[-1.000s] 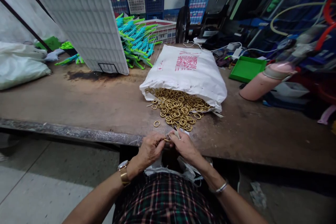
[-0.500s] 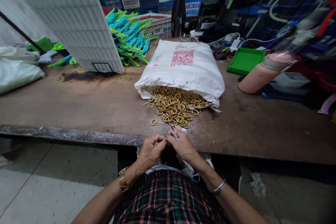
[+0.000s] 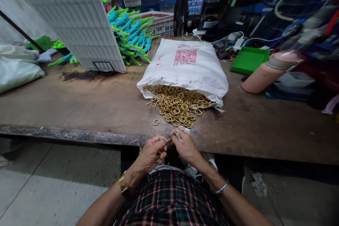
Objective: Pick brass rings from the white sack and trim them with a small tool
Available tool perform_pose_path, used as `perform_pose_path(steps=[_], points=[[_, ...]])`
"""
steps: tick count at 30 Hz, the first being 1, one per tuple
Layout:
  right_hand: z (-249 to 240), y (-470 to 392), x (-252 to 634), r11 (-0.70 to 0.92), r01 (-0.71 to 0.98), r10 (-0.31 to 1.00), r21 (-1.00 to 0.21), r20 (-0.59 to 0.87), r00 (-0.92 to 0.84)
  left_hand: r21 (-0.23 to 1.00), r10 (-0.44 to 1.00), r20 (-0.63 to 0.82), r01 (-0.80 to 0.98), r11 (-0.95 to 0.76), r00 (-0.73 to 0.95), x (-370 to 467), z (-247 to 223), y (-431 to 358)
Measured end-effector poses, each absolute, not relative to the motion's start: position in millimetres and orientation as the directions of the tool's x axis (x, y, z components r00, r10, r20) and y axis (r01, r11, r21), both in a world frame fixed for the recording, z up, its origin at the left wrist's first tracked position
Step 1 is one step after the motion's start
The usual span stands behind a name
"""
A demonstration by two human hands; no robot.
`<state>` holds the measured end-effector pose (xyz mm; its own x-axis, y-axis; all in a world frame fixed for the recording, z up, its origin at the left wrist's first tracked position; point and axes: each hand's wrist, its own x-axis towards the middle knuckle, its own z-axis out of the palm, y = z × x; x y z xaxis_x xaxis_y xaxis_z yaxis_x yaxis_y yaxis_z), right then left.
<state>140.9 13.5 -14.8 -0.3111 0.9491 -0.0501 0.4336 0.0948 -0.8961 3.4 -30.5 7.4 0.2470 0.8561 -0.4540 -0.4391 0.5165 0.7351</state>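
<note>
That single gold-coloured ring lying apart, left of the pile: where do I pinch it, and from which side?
Likely best to pinch the near-left rim of the lone ring, one fingertip inside the hole, coming from above and left: it lies flat on the table, with the pile of rings to its right.

Brown worktable [image 3: 79,113], scuffed along front, dark-stained at left. On it: white sack [image 3: 182,65], gold-coloured rings [image 3: 177,111] heaped at its mouth. Green tray [image 3: 249,61], pink bottle [image 3: 265,75] at right.
</note>
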Motion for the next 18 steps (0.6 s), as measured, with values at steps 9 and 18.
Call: perform_pose_path(steps=[9,18], points=[[-1.3,-1.6,138.4,0.348,0.777,0.878,-0.525,-0.108,-0.467,0.745,0.88,-0.453,-0.483,0.461,0.142,3.2,4.4,-31.5],[7.3,-2.0,132.4,0.357,0.848,0.864,-0.391,-0.206,-0.459,0.772,0.89,-0.444,-0.46,0.439,0.105,2.0,6.1,-35.0]])
